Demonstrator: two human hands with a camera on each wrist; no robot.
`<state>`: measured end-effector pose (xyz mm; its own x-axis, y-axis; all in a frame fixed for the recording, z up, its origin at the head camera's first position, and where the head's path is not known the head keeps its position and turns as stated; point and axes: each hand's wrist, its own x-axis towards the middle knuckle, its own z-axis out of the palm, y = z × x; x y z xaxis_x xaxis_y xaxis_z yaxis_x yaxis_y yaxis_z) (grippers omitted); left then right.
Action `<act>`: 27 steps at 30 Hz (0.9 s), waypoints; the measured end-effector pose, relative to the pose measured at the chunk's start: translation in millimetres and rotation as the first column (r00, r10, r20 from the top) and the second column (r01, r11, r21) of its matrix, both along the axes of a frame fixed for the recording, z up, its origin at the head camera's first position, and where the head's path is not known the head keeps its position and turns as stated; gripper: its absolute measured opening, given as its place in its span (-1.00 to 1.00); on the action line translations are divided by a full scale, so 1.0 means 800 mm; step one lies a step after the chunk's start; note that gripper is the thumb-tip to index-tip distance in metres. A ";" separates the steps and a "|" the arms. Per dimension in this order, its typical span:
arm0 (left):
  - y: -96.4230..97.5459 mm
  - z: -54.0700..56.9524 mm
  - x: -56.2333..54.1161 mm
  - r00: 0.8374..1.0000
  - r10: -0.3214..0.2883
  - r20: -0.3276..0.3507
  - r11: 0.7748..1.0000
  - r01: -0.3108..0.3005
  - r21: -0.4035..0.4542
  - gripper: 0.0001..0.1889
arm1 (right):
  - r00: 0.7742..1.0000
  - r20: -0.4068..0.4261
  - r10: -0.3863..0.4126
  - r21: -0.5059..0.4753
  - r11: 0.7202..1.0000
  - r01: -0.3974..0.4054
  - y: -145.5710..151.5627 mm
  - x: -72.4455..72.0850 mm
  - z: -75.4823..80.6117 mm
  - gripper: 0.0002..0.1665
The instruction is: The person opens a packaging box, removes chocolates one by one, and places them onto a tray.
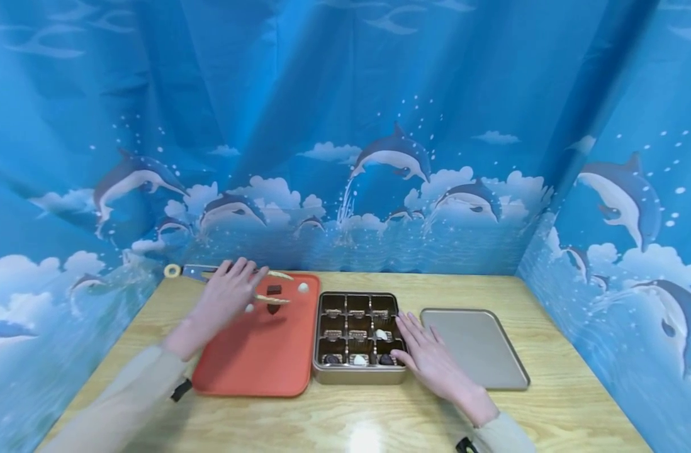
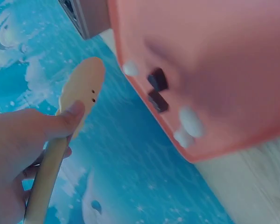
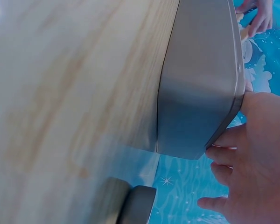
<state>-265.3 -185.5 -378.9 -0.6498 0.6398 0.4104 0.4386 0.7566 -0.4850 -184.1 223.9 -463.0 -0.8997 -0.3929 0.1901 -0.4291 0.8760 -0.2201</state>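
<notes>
"Where does the head view look from?"

"Above the counter [image 1: 345, 418] — facing forward and down, far enough back to include the dolphin curtain [image 1: 300, 82]."

"And the wrist views?"

"Both are close. The left looks past the left hand [image 1: 226, 296] at the red tray [image 1: 255, 374], its picture askew; the right sits low, facing the outside of the tin [image 1: 359, 376] beside the right hand [image 1: 436, 368]."

"Shared parts?"

"Head and left wrist share the tray; all three catch the tin — the left only its corner."

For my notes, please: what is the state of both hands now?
Left hand: holding tongs.
Right hand: open, touching the box.
</notes>
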 end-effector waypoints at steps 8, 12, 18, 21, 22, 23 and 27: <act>0.040 0.011 0.002 0.995 -0.097 -0.026 0.995 0.098 0.038 -0.36 | 1.000 -0.002 0.007 -0.022 1.000 -0.007 0.003 0.002 0.003 -0.14; 0.069 0.021 0.001 0.985 -0.162 -0.061 0.985 0.165 0.048 -0.25 | 1.000 -0.002 0.011 -0.021 1.000 -0.011 0.005 0.005 0.003 -0.12; 0.122 0.031 -0.004 0.970 -0.235 -0.060 0.972 0.235 -0.005 -0.24 | 1.000 0.010 0.008 -0.017 1.000 -0.008 0.008 0.010 0.003 -0.11; 0.150 0.034 -0.005 0.963 -0.264 -0.052 0.963 0.260 -0.071 -0.28 | 1.000 0.008 0.009 -0.019 1.000 -0.009 0.008 0.011 0.002 -0.11; 0.159 0.034 -0.005 0.961 -0.271 -0.052 0.959 0.265 -0.099 -0.32 | 1.000 0.008 0.010 -0.019 1.000 -0.010 0.007 0.011 0.003 -0.12; 0.168 0.034 -0.005 0.959 -0.278 -0.051 0.954 0.270 -0.129 -0.34 | 1.000 0.005 0.011 -0.019 1.000 -0.011 0.007 0.011 0.003 -0.12; 0.197 0.032 -0.004 0.954 -0.298 -0.031 0.928 0.282 -0.244 -0.37 | 1.000 0.005 0.014 -0.013 1.000 -0.014 0.007 0.010 0.002 -0.13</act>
<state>-268.4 -27.8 -353.3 -0.3979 0.8792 0.2621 0.5822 0.4628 -0.6684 -175.7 229.3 -461.1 -0.8951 -0.4029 0.1908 -0.4400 0.8670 -0.2337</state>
